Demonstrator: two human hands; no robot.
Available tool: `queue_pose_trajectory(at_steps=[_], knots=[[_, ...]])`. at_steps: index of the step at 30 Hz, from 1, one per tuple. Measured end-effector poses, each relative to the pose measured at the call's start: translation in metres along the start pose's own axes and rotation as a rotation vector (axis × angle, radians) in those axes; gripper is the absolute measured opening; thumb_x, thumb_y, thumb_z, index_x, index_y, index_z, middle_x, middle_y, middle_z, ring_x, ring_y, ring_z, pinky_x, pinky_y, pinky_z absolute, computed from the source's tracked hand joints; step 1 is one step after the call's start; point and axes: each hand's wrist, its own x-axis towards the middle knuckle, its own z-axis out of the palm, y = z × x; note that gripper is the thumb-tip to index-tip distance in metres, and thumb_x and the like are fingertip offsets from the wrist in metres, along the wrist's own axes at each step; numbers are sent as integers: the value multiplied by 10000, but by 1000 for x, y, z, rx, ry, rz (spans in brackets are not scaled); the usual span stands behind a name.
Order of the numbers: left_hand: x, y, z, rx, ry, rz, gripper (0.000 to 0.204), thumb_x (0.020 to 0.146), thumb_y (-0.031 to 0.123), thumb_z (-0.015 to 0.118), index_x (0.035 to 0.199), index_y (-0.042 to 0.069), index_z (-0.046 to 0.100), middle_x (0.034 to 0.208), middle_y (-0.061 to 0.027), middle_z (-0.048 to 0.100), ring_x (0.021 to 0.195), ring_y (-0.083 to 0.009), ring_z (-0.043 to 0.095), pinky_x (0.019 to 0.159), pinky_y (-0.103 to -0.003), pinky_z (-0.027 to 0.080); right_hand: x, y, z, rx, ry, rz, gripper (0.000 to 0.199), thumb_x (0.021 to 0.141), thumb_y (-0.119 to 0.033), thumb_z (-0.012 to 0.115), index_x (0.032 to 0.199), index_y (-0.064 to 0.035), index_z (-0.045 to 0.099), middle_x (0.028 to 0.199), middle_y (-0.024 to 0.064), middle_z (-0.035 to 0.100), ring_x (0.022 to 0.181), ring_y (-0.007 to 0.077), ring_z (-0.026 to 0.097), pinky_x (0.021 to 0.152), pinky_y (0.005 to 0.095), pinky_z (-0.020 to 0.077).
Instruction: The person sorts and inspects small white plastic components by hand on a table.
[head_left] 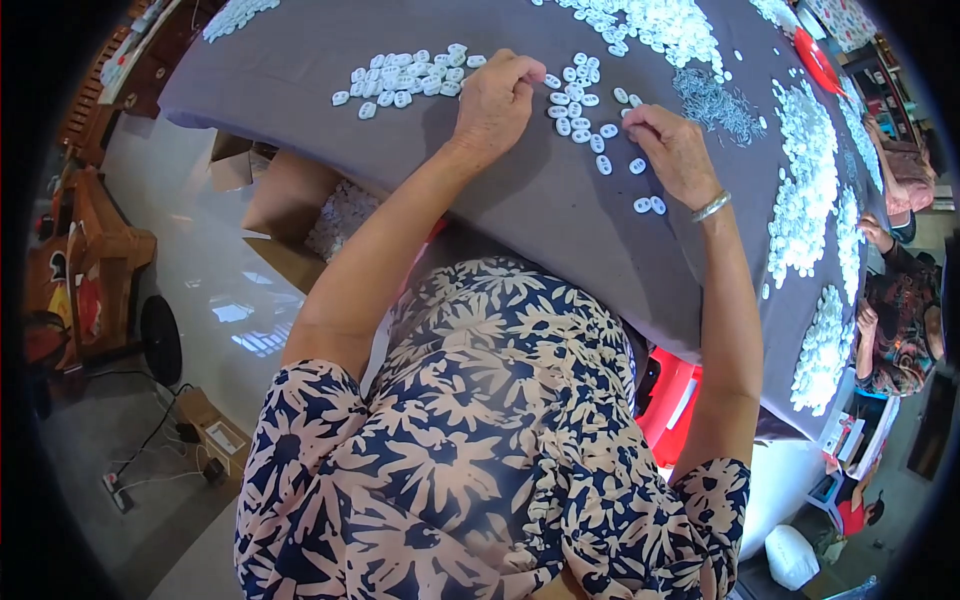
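Small white oval plastic pieces, each with two dark marks, lie on the grey-covered table (560, 230). My left hand (492, 108) is closed, fingers curled, between a spread group of these white pieces (402, 75) on the left and a looser cluster of pieces (574, 92) in the middle. One piece lies right beside its fingertips. My right hand (678, 155) is pinched just right of that cluster, thumb and fingers together. What either hand holds, if anything, is too small or hidden. Beyond my right hand lies a heap of thin grey metal pins (716, 105).
Large heaps of white pieces (805, 180) cover the table's right side and far edge. A red dish (818, 62) sits at the far right. Other people (895, 320) work along the right edge. An open cardboard box (290, 195) stands below the table at left.
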Motion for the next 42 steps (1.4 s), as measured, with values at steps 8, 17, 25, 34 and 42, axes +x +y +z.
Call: queue_pose_trajectory(at_steps=[8, 17, 25, 34, 42], knots=[[-1, 1, 2, 4, -3, -10, 173, 765, -53, 531, 844, 70, 624, 800, -108, 585, 755, -311, 599, 650, -393, 474, 54, 7, 20, -15, 38, -130, 98, 861, -71, 575, 948, -63, 620, 809, 62, 602, 714, 190, 596, 661, 298, 464], [1, 5, 3, -4, 10, 44, 175, 754, -63, 537, 838, 66, 621, 789, -109, 576, 733, -314, 592, 640, -385, 471, 66, 19, 35, -27, -59, -154, 103, 792, -19, 617, 874, -44, 560, 755, 73, 534, 693, 199, 549, 652, 318, 449], [-4, 43, 6, -262, -108, -74, 185, 780, -9, 605, 960, 33, 611, 839, -83, 617, 740, -200, 618, 648, -302, 496, 23, -7, 6, 95, 49, 101, 58, 858, -35, 604, 901, -29, 566, 779, 4, 569, 714, 71, 519, 648, 224, 440], [-16, 61, 16, -682, -412, -318, 316, 800, 50, 687, 1094, 12, 577, 823, -38, 649, 743, -86, 599, 677, -242, 498, -18, -21, 9, 708, -16, 116, 94, 889, -81, 631, 963, -30, 659, 851, -28, 630, 764, 41, 529, 681, 193, 430], [-13, 65, 11, -769, -366, -405, 306, 804, 20, 660, 1100, 30, 583, 814, -31, 652, 697, -61, 578, 613, -204, 469, -26, -30, 15, 813, 116, 188, 142, 896, -94, 616, 1022, -34, 643, 827, -25, 620, 751, 33, 519, 654, 186, 421]])
